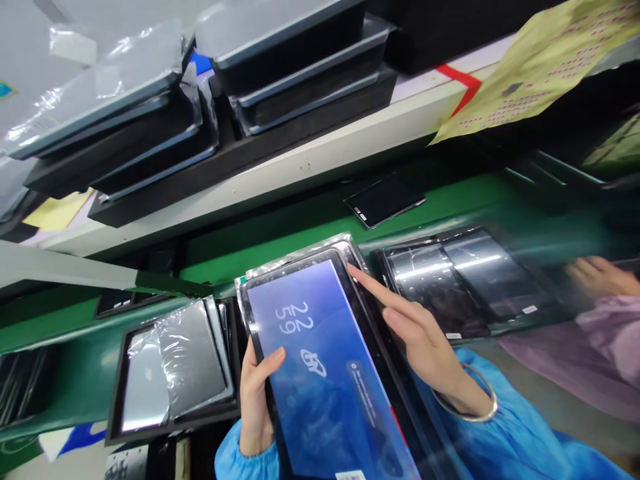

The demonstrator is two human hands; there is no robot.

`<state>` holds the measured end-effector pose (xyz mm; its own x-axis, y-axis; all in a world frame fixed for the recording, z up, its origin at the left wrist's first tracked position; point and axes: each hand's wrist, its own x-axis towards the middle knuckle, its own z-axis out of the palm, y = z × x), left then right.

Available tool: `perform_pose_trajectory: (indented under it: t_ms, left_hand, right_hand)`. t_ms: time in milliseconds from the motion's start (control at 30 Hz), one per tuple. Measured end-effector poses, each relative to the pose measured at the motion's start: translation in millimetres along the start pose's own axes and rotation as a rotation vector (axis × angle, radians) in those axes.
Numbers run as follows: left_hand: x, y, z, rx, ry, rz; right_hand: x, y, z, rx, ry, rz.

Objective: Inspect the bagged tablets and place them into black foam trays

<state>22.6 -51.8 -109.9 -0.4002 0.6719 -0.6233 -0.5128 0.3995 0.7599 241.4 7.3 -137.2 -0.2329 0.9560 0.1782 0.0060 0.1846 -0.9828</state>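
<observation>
A tablet [325, 373] with a lit blue lock screen reading 22 59 lies tilted in front of me, partly cut off by the lower edge. My left hand [260, 387] grips its left side, thumb over the screen edge. My right hand [415, 327] has its index finger stretched out to the tablet's upper right edge; the other fingers are partly curled, and I see nothing held in them. Behind the tablet shows clear plastic wrap and a dark tray edge, with a small green tab [243, 281] at the upper left corner.
Left stands a black tray [116, 400] with wrapped tablets [193, 357]. Right lie dark tablets [435, 280]; another tablet [385, 199] rests on the green bench [310, 217]. A shelf [300, 170] above carries stacked trays [310, 87]. A co-worker's hand [603, 277] is at far right.
</observation>
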Motion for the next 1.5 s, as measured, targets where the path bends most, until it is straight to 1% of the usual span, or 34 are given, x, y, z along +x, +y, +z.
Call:
perform_pose_trajectory:
  t_ms: [67, 133, 200, 300, 367, 433, 500, 567, 667, 800, 867, 933, 1000, 1033, 1067, 1100, 1133, 1200, 1267, 1333, 1367, 1400, 1433, 1500]
  left_hand:
    - [9.6, -3.7, -3.9, 0.009, -0.01, -0.011]
    - [24.3, -9.1, -7.5, 0.037, -0.028, 0.005]
    - [43.7, -17.2, -11.4, 0.078, -0.062, 0.025]
    - [79.0, -35.6, -22.0, 0.153, -0.107, 0.077]
    - [104.6, -50.5, -35.3, 0.209, -0.086, 0.121]
    - [130.3, -64.2, -53.2, 0.259, -0.029, 0.141]
    - [154.9, -73.6, -72.2, 0.292, 0.007, 0.13]
    - [177.9, -78.5, -88.5, 0.319, 0.017, 0.111]
    - [208.1, -82.6, -105.6, 0.375, 0.051, 0.104]
    - [236.5, -95.9, -120.6, 0.483, 0.132, 0.157]
    - [243.8, -106.3, -125.5, 0.548, 0.163, 0.201]
    - [247.0, -117.2, -126.0, 0.631, 0.191, 0.246]
    - [247.0, -127.3, -120.2, 0.733, 0.197, 0.307]
    - [246.1, -131.9, -115.1, 0.788, 0.182, 0.347]
    - [244.7, -136.0, -108.8, 0.841, 0.156, 0.391]
    - [242.8, -139.7, -102.2, 0.89, 0.12, 0.434]
    - [240.8, -142.9, -95.8, 0.929, 0.079, 0.47]
    - [236.6, -147.6, -87.0, 1.026, 0.02, 0.545]
    - [233.4, -150.7, -87.4, 1.149, 0.041, 0.63]
    - [231.2, -154.0, -98.1, 1.268, 0.143, 0.682]
    - [230.0, -156.7, -106.7, 1.306, 0.204, 0.682]
    - [228.3, -160.4, -116.6, 1.324, 0.256, 0.663]
    - [225.9, -165.3, -127.0, 1.337, 0.304, 0.633]
    - [219.1, -178.4, -147.0, 1.346, 0.382, 0.552]
  right_hand:
    - [4.5, 9.1, 3.3, 0.029, 0.014, 0.059]
    - [9.7, 27.9, 9.5, 0.038, 0.025, 0.146]
    - [14.1, 58.4, 18.2, 0.033, 0.065, 0.234]
    - [16.9, 119.8, 30.2, 0.01, 0.158, 0.311]
    - [15.9, 162.8, 33.0, -0.032, 0.239, 0.375]
    - [14.0, 200.8, 30.1, -0.091, 0.323, 0.439]
    - [13.3, 230.5, 23.0, -0.142, 0.363, 0.502]
    - [15.8, 251.9, 14.1, -0.175, 0.366, 0.553]
    - [25.2, 273.0, 1.2, -0.202, 0.351, 0.576]
    - [32.5, 287.8, -7.8, -0.212, 0.348, 0.515]
    - [27.7, 286.6, -4.9, -0.201, 0.357, 0.455]
    - [21.6, 278.0, 1.1, -0.174, 0.353, 0.389]
    - [24.2, 264.8, 2.3, -0.136, 0.335, 0.335]
    - [31.7, 258.5, -2.0, -0.116, 0.331, 0.318]
    - [44.3, 253.3, -11.1, -0.097, 0.341, 0.309]
    - [61.7, 249.9, -25.3, -0.083, 0.375, 0.309]
    - [83.0, 248.7, -44.5, -0.072, 0.431, 0.327]
    - [130.3, 252.0, -94.7, -0.047, 0.623, 0.408]
    - [172.7, 260.4, -149.7, 0.005, 0.821, 0.535]
    - [202.0, 271.0, -195.4, 0.087, 0.948, 0.68]
    - [211.6, 276.8, -211.8, 0.133, 0.987, 0.749]
    - [218.8, 282.8, -223.4, 0.179, 1.011, 0.813]
    - [224.3, 289.1, -230.7, 0.224, 1.027, 0.868]
    - [233.1, 301.6, -235.1, 0.299, 1.048, 0.947]
